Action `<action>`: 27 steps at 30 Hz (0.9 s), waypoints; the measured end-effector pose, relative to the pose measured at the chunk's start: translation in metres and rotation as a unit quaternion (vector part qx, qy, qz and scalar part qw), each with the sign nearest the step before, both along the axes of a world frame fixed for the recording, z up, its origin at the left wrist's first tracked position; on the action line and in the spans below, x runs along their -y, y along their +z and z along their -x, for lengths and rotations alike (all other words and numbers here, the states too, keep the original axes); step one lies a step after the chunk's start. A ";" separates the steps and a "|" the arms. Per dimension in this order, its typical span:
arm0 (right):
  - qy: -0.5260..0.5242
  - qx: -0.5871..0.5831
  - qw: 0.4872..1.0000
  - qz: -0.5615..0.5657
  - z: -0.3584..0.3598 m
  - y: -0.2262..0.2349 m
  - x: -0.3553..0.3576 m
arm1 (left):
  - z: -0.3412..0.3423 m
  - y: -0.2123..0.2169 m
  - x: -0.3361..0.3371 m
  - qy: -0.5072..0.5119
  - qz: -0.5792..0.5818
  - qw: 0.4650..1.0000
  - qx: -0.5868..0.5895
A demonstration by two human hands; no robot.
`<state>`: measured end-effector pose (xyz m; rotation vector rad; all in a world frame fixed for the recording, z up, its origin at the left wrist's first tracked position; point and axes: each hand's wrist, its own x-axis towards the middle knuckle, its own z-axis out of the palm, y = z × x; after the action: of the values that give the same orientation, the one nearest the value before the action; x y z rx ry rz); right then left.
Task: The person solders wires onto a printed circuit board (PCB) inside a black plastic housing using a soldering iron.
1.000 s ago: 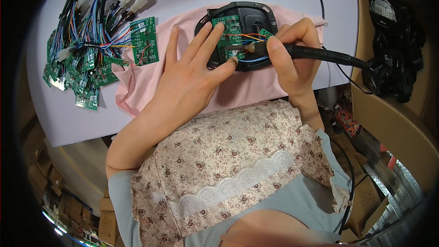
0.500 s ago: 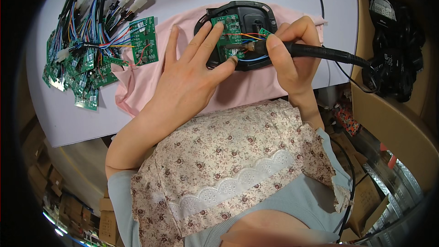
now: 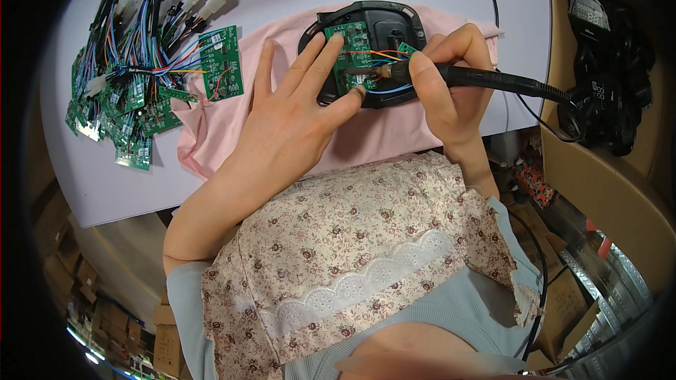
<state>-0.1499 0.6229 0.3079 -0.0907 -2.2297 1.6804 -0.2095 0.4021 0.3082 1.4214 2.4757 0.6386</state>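
Note:
A green circuit board [image 3: 357, 36] lies in a black plastic housing [image 3: 384, 14] on a pink cloth [image 3: 380, 137]. My left hand [image 3: 289, 109] has its fingers spread, with fingertips and thumb pressing on the board's left part and lower edge. In my right hand [image 3: 454, 91] is a soldering iron [image 3: 479, 79], gripped like a pen. Its metal tip rests at or just over the board; exact contact is hard to tell. Red, yellow and blue wires [image 3: 387, 54] run from the board toward a small green board [image 3: 407, 49] beside my right fingers.
Several wired circuit boards [image 3: 141, 116] are heaped at the left, with wire bundles and white connectors [image 3: 213, 5]. One board [image 3: 222, 63] overlaps the cloth's edge. A cardboard box [image 3: 574, 158] at the right holds black display units [image 3: 605, 91]. The iron's black cable [image 3: 560, 95] trails toward it.

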 end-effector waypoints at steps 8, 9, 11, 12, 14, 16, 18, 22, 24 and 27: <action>-0.001 -0.010 1.000 -0.009 0.001 -0.003 0.000 | 0.000 -0.001 0.000 0.000 0.002 1.000 0.001; -0.002 -0.010 1.000 -0.009 0.001 -0.002 0.000 | 0.000 -0.002 0.000 0.000 0.002 1.000 -0.001; 0.002 -0.007 1.000 -0.014 0.000 -0.002 -0.001 | 0.000 -0.002 0.000 0.000 0.003 1.000 -0.003; 0.002 -0.008 1.000 -0.014 0.000 -0.002 0.000 | 0.000 -0.002 0.000 0.000 0.003 1.000 -0.003; 0.000 -0.007 1.000 -0.006 0.000 -0.003 0.000 | 0.000 -0.002 0.000 0.000 0.003 1.000 -0.004; -0.001 -0.006 1.000 -0.008 0.000 -0.002 0.000 | 0.000 -0.002 0.000 -0.002 0.003 1.000 -0.004; -0.002 -0.006 1.000 -0.009 0.000 -0.001 0.000 | 0.000 -0.002 0.000 -0.002 0.002 1.000 -0.002; -0.001 -0.001 1.000 -0.004 0.001 0.001 0.003 | 0.000 -0.001 0.000 0.000 -0.001 1.000 0.001; -0.002 -0.005 1.000 0.000 0.001 0.001 0.002 | 0.000 0.000 -0.001 -0.002 -0.001 1.000 0.000; 0.013 -0.012 1.000 -0.017 0.000 -0.001 -0.003 | 0.001 0.000 -0.001 -0.006 0.003 1.000 -0.004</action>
<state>-0.1497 0.6261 0.3069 -0.0336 -2.2506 1.6465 -0.2104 0.4027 0.3086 1.4378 2.4723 0.6242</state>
